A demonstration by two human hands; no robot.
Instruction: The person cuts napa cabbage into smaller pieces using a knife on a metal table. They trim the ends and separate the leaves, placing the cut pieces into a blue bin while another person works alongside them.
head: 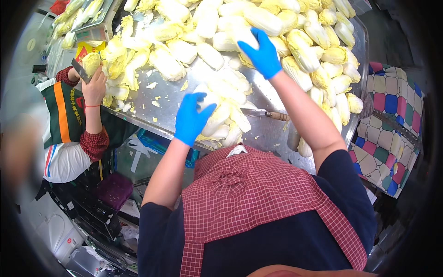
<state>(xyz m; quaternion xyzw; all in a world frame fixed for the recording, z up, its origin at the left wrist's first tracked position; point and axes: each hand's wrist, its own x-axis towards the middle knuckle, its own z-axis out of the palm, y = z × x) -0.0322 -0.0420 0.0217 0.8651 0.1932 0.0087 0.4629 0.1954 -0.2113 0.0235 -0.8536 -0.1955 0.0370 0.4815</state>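
In blue gloves, both my hands are over a steel table heaped with napa cabbages. My left hand (193, 117), fingers apart, is at the near pile of cabbages (225, 93) close to the front edge. My right hand (263, 55) reaches farther out, thumb and fingers spread about a pale cabbage (244, 36) in the heap. Whether it grips that cabbage is hard to see. Between my arms lies a knife with a wooden handle (277, 116), its blade (254, 112) partly under the near pile.
At left a co-worker's hand (94, 85) holds a cabbage (91, 64) beside a dark blade (80, 70). Loose yellow leaves (119, 65) lie near them. A scale (93, 33) stands behind. Many cabbages (332, 65) line the table's right side. Patterned fabric (387, 131) is beyond the right edge.
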